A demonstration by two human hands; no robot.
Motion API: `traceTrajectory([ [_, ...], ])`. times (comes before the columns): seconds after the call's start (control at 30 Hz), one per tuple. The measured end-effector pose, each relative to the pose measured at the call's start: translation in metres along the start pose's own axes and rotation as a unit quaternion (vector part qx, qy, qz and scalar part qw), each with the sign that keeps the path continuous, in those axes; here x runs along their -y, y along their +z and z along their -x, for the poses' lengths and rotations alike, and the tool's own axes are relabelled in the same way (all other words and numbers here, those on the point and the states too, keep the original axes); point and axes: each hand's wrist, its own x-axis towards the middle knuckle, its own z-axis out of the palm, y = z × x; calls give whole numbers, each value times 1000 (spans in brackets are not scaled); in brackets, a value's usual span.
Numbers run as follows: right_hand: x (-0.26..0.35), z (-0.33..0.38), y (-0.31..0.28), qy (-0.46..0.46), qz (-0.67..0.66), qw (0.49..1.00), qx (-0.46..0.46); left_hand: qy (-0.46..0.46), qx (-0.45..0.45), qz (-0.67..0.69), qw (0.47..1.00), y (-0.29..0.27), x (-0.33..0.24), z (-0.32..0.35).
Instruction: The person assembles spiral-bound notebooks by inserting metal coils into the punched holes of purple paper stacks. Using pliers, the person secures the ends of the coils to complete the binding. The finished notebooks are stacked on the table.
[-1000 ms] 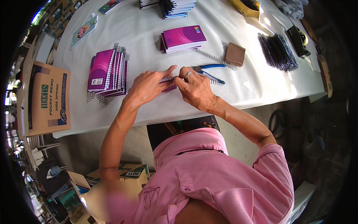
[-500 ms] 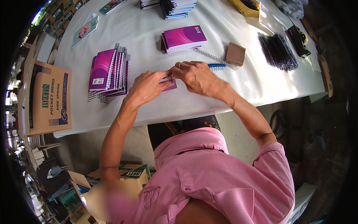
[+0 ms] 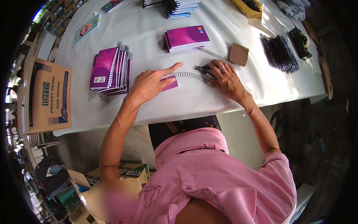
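Note:
My left hand (image 3: 147,85) holds a small purple notebook (image 3: 171,84) near the table's front edge. Its thumb lies across the cover, and the index finger is stretched out to the right. From the notebook's far edge a metal spiral coil (image 3: 188,75) runs out to the right, its end close to my right hand (image 3: 228,79). That hand is over a pair of pliers (image 3: 203,69), its fingers curled on the handles, with the dark jaws pointing left. The handles are mostly hidden under the fingers.
Purple spiral notebooks (image 3: 106,71) are stacked at left, and unbound purple ones (image 3: 187,37) lie farther back. A brown block (image 3: 238,54) sits beside another coil (image 3: 220,56). Dark coils (image 3: 279,53) and a tape dispenser (image 3: 300,43) are at right. A cardboard box (image 3: 50,97) stands left.
My right hand has left the notebook and moved right onto the pliers. The coil sticking out of the notebook now shows. My left hand stays with the notebook, its index finger now extended.

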Motion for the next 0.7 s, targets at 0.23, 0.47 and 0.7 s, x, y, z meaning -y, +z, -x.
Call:
traceTrajectory([
  [0.23,13,7,-27,241,-40,963,-113,-9,18,-15,1000,2,5,3],
  [0.47,106,-6,-44,170,-182,963,-105,-23,-11,-36,999,4,-3,2],
  [0.7,125,-19,-22,165,-84,982,-47,-24,-48,-63,997,11,-5,4],
])
